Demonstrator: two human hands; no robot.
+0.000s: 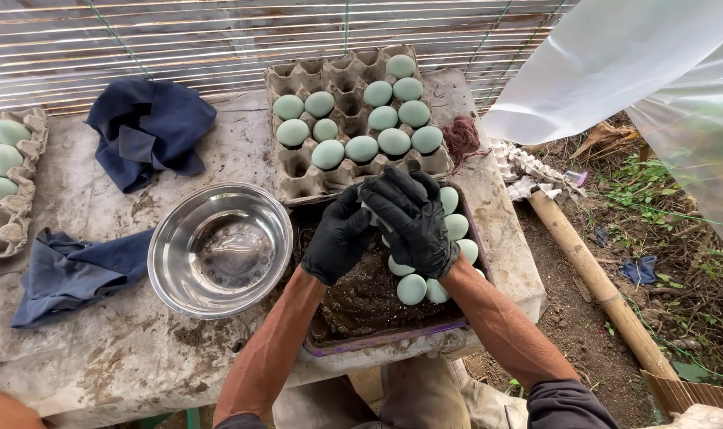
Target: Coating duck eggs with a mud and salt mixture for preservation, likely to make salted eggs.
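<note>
Both my hands wear black gloves and meet over a purple-rimmed tray [377, 338] of dark mud. My left hand [337, 236] and my right hand [413, 218] are cupped together around a pale egg that is almost hidden between the fingers. A row of pale green eggs [413, 287] lies in the mud along the tray's right side, under my right hand. Behind the tray, a grey cardboard egg carton [298, 171] holds several more pale green eggs [362, 148].
A steel bowl [220, 249] with muddy water sits left of the tray. Two dark blue cloths [148, 127] [71, 274] lie on the stained table. Another carton with eggs [4, 183] is at the far left. A bamboo pole [595, 282] lies on the ground at right.
</note>
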